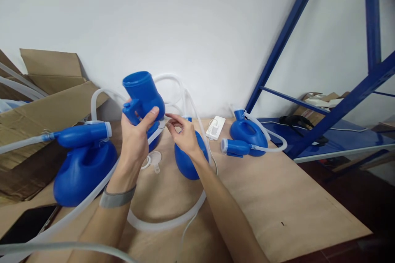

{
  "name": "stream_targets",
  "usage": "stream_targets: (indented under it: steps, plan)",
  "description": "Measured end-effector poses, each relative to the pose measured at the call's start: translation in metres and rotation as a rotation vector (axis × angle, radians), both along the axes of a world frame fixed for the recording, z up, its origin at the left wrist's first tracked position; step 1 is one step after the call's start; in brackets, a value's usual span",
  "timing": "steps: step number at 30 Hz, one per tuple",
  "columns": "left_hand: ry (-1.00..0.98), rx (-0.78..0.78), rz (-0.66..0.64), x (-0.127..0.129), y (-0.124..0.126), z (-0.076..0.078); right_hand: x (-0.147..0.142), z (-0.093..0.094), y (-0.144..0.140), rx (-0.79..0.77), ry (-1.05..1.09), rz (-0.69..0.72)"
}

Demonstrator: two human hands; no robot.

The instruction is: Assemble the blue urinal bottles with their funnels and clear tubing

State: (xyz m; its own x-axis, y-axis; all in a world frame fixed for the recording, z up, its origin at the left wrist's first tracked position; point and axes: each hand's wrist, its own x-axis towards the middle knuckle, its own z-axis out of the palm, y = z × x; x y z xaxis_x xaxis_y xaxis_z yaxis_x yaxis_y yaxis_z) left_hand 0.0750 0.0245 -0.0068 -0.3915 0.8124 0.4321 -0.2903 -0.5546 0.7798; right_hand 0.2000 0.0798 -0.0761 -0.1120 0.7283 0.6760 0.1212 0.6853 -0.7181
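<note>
My left hand [135,135] holds a blue plastic bottle [144,92] lifted above the table, its open mouth pointing up and to the left. My right hand [184,133] is just to its right, fingertips pinching at the end of a clear hose [168,224] by the bottle's base. The hose loops down across the brown table [277,201]. Behind my right wrist sits another blue bottle [185,164]. A small white cap [154,160] lies on the table between my hands.
A large blue bottle with hose [83,164] lies at left beside an open cardboard box [46,102]. Another blue bottle with hose [247,135] and a white charger [215,128] lie at the back. Blue shelf frame [324,119] stands right. A dark phone [27,224] lies bottom left.
</note>
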Motion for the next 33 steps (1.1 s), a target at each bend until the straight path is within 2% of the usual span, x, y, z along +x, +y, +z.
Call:
stream_targets:
  steps: [4, 9, 13, 15, 19, 23, 29, 33]
  plan:
    - [0.045, 0.056, -0.021, -0.009, -0.004, 0.002, 0.0, -0.003, 0.002, 0.0, -0.08, 0.076]
    - [0.175, -0.041, -0.143, -0.016, -0.002, 0.001, 0.018, 0.011, -0.002, 0.056, -0.284, 0.217]
    - [0.201, -0.024, -0.185, -0.012, 0.001, -0.002, 0.024, 0.022, -0.008, -0.185, -0.09, 0.458]
    - [0.197, 0.001, -0.173, -0.01, 0.001, -0.003, 0.021, 0.026, -0.011, -0.27, -0.004, 0.521]
    - [0.142, 0.047, -0.15, -0.009, 0.001, -0.003, 0.014, 0.029, -0.013, -0.317, 0.11, 0.509]
    - [0.137, 0.078, -0.185, -0.009, 0.001, -0.002, 0.012, 0.029, -0.013, -0.409, 0.104, 0.525]
    - [0.139, 0.116, -0.186, -0.006, 0.001, -0.004, 0.019, 0.03, -0.013, -0.292, -0.096, 0.274]
    - [0.13, 0.143, -0.16, -0.007, 0.004, -0.007, 0.019, 0.03, -0.016, -0.246, -0.179, 0.162]
